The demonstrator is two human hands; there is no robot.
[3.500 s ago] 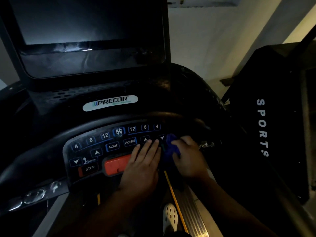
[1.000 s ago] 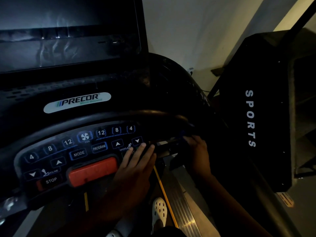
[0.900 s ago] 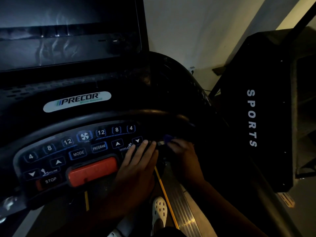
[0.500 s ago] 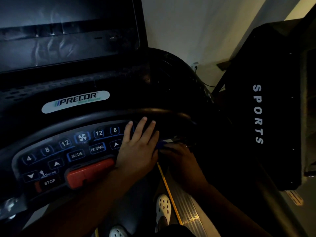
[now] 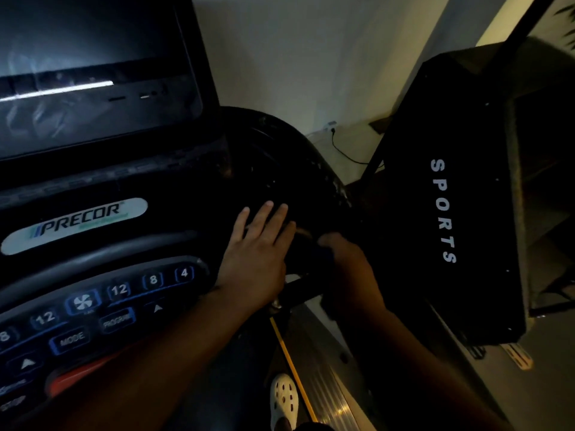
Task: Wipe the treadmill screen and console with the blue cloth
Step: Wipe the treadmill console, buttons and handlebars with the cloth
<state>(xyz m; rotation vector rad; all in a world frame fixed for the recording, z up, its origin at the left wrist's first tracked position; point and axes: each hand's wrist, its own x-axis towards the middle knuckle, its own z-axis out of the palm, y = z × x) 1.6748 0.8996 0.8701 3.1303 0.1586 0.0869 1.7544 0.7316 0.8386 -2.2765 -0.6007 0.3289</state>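
The dark treadmill screen [image 5: 93, 73] fills the upper left, streaked with a bright reflection. Below it lies the black console [image 5: 93, 181] with a white Precor label and the keypad [image 5: 118, 293] of lit number and mode buttons. My left hand [image 5: 258, 250] lies flat with fingers spread on the console's right side, above the keypad's right end. My right hand [image 5: 345, 262] is closed just to its right, pressing a dark bunch of blue cloth [image 5: 320, 255] against the console's right edge. Most of the cloth is hidden under that hand.
A second black machine [image 5: 451, 213] marked SPORTS stands close on the right. A pale wall and a cable with a socket [image 5: 333, 132] are behind. Below are the treadmill side rail [image 5: 329, 405] with a yellow line and my foot in a white clog [image 5: 284, 399].
My left hand has slid up off the keypad onto the console's upper right. My right hand has followed upward with the cloth. The view has swung left and down.
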